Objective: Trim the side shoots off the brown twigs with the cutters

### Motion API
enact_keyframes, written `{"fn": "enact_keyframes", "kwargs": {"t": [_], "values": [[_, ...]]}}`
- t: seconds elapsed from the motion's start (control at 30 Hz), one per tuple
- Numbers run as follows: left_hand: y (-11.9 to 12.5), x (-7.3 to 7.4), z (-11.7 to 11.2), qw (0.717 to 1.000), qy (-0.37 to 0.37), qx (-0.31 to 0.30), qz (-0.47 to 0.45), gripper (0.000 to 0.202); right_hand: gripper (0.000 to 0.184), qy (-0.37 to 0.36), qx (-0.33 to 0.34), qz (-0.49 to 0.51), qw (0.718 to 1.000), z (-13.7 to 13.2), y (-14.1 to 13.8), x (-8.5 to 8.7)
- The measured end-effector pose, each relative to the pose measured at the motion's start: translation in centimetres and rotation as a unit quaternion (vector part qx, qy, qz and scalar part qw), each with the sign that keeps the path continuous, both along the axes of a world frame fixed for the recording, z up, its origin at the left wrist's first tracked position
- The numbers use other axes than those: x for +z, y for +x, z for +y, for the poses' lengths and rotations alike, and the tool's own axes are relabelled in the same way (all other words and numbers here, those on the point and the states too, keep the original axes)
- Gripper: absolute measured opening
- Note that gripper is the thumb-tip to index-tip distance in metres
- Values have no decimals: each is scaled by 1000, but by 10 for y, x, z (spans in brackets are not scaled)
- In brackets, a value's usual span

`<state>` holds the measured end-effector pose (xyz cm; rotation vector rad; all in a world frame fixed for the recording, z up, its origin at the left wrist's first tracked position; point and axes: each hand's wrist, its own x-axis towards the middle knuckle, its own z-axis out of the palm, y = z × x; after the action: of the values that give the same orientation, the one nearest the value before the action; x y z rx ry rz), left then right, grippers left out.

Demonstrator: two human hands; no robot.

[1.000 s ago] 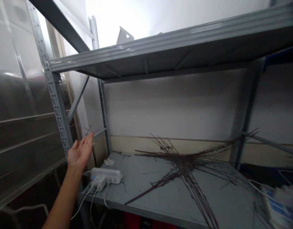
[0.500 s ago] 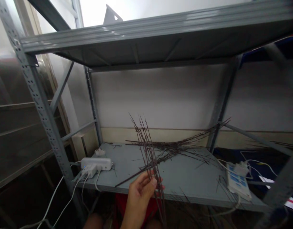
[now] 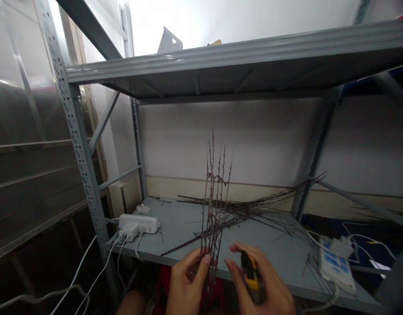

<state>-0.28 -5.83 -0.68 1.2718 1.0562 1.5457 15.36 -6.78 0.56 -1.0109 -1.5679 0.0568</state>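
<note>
My left hand [image 3: 189, 280] grips a few thin dark twigs [image 3: 210, 218] near their lower ends. The twigs stand nearly upright and fan out a little, with a dark twisted strand [image 3: 217, 178] running across them near the top. To their right, my right hand [image 3: 262, 280] is wrapped around a yellow-and-black hand tool [image 3: 252, 273], whose exact kind is hard to make out. The thumb and forefinger of that hand are apart, close to the twigs but not touching them. Behind my hands, a loose pile of similar twigs [image 3: 254, 205] lies across the grey shelf [image 3: 182, 227].
A white power strip [image 3: 139, 223] with plugs and cables stands at the shelf's left end. Another white and blue power strip [image 3: 336, 262] lies at the right, by scattered twig bits. Above runs an upper shelf [image 3: 237, 50]; a metal upright [image 3: 78, 144] stands left.
My right hand has come into view from below with the yellow-and-black tool. The twigs in my left hand have turned more upright and spread. The view has shifted slightly.
</note>
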Motion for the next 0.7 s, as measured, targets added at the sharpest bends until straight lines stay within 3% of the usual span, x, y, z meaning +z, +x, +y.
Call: {"fn": "enact_keyframes", "kwargs": {"t": [0.03,0.1,0.2,0.27,0.5,0.7], "values": [[1,-3,-2,1000,-1,4,13,37,25,35,16,-41,998,11,1,17],[4,-10,-7,999,-15,9,33,42,24,33,23,-102,994,29,0,45],[6,-14,-15,998,-26,22,44,49,14,-70,29,-172,982,47,-3,59],[6,-15,-21,998,-20,27,51,47,12,-118,31,-194,973,53,-2,54],[-1,-18,-30,996,-28,30,79,43,20,-164,51,-206,963,63,5,34],[-9,-18,-21,994,-20,36,105,47,16,-128,-8,-189,973,72,-5,26]]}}
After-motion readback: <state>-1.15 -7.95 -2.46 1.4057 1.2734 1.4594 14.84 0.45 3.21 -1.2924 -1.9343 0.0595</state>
